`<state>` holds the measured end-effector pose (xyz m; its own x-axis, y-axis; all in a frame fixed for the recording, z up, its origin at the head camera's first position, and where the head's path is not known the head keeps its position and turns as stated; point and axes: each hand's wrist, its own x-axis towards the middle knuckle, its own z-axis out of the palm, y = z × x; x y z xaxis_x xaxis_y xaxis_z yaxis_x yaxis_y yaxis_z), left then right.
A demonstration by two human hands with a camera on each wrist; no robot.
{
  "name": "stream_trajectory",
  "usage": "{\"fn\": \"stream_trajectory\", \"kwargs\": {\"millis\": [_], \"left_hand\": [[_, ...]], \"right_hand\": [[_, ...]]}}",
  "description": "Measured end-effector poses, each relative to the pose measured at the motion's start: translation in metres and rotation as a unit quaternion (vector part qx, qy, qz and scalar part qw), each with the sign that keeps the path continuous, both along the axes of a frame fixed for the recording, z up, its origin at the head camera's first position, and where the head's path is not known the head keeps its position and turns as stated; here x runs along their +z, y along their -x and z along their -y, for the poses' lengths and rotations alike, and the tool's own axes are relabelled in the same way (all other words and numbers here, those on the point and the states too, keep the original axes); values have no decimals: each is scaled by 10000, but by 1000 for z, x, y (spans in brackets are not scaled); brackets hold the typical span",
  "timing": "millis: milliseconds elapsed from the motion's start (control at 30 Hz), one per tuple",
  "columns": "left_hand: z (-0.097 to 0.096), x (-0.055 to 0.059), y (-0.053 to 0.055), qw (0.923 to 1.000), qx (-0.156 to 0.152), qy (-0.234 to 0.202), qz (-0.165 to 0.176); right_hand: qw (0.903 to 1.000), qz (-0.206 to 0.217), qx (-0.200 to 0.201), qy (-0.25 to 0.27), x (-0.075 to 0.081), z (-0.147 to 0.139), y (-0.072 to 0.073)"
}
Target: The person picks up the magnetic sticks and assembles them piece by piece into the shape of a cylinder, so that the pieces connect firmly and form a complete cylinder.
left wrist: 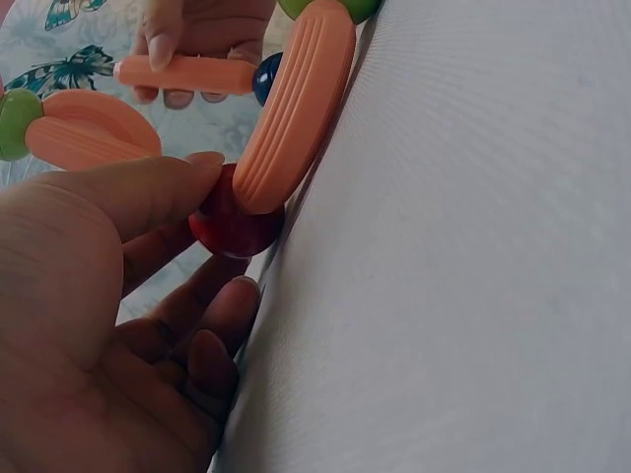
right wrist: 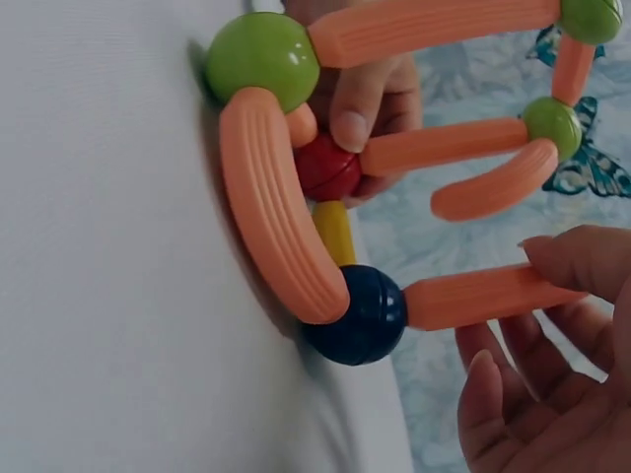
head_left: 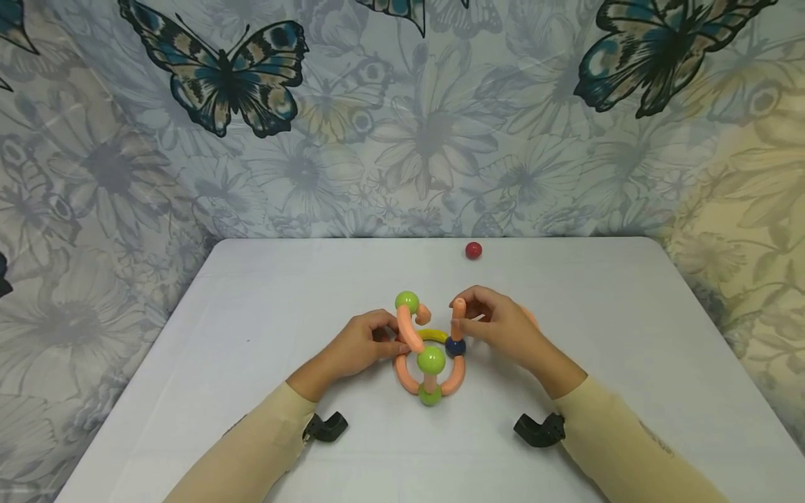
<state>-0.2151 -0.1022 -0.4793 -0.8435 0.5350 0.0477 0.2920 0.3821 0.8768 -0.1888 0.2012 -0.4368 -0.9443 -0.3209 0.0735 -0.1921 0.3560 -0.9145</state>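
A toy structure of ribbed orange rods and coloured balls stands on the white table. Its base ring joins a green ball [head_left: 430, 395], a dark blue ball [head_left: 455, 347], a red ball [left wrist: 235, 222] and a curved yellow rod [head_left: 434, 335]. More green balls [head_left: 431, 360] sit higher, linked by curved orange rods [head_left: 410, 328]. At the ring's left, my left hand [head_left: 361, 347] pinches the red ball, which the head view hides. My right hand [head_left: 503, 325] pinches a straight orange rod [right wrist: 483, 296] that rises upright from the blue ball.
A loose red ball [head_left: 474, 250] lies near the back edge of the table [head_left: 302, 279]. Part of an orange piece [head_left: 530, 316] shows behind my right hand. Black wrist mounts [head_left: 328, 426] stick out from both sleeves. Patterned butterfly cloth [head_left: 434, 140] hangs behind the table.
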Motion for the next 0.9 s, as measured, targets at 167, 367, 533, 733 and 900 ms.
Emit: {"fn": "stream_trajectory", "kwargs": {"millis": [167, 367, 533, 733, 900], "left_hand": [[1, -2, 0, 10000, 24, 21, -5], [3, -1, 0, 9999, 59, 68, 63], [3, -3, 1, 10000, 30, 55, 50], [3, -3, 2, 9999, -118, -112, -57], [4, -2, 2, 9996, -145, -235, -19]], "right_hand": [[9979, -600, 197, -109, -2, -1, -8], [9929, -1080, 426, -259, -6, -3, -13], [9889, -1347, 516, -347, -3, -7, -13], [9906, -1315, 371, 49, 14, -19, -1], [9951, -919, -291, 213, 27, -29, 23]]}}
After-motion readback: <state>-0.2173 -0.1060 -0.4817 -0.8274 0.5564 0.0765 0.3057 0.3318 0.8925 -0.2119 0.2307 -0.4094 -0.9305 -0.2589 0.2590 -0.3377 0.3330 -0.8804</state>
